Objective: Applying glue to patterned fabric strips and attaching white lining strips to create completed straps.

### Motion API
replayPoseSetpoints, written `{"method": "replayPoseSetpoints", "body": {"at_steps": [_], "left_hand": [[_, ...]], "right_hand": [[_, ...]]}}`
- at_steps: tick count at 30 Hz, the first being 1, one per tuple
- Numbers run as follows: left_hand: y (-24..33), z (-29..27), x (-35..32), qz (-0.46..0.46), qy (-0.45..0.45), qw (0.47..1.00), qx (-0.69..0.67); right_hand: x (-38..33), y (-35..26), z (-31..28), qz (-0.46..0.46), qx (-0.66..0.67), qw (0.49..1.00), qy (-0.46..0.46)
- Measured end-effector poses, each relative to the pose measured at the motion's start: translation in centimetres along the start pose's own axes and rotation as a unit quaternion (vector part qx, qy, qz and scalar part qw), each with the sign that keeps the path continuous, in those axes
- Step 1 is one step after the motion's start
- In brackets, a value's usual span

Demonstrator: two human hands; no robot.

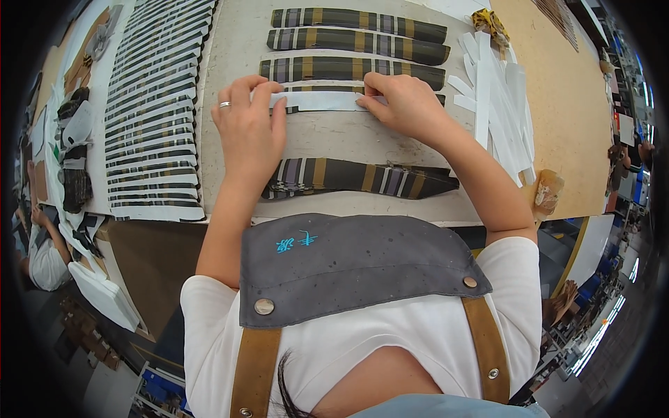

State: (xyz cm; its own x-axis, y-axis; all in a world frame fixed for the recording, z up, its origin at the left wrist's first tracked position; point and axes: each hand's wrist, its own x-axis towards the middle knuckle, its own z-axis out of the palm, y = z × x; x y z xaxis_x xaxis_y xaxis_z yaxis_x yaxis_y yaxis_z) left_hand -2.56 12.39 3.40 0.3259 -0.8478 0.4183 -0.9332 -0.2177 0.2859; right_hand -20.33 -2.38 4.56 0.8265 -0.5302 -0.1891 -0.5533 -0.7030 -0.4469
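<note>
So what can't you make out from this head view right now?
- Striped piece under the white strip: mostly covered by the strip and both hands.
- Left hand and right hand fingertips: curled onto the strip, grip unclear.
- Stack of striped pieces at left: count too small to tell.
- Right rim: blurred, bent.

White strip (317,101) ends hidden under both hands; striped piece (296,109) beneath it mostly covered; left stack (150,104) cut off at top.

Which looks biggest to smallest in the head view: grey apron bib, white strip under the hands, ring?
1. Grey apron bib, though it sits nearest the camera, so its lead is inflated.
2. White strip, pressed by left hand and right hand.
3. Ring.
</note>
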Motion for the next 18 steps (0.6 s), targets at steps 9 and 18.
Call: {"method": "replayPoseSetpoints", "body": {"at_steps": [9,18], "left_hand": [[2.4,0.2,-1.1,0.124,-0.181,0.968,-0.123],[2.4,0.0,-1.1,0.129,-0.182,0.969,-0.107]], "right_hand": [[-0.9,0.6,0.0,-0.007,-0.014,0.999,0.047],[-5.9,4.1,-1.2,0.066,0.075,0.983,0.152]]}}
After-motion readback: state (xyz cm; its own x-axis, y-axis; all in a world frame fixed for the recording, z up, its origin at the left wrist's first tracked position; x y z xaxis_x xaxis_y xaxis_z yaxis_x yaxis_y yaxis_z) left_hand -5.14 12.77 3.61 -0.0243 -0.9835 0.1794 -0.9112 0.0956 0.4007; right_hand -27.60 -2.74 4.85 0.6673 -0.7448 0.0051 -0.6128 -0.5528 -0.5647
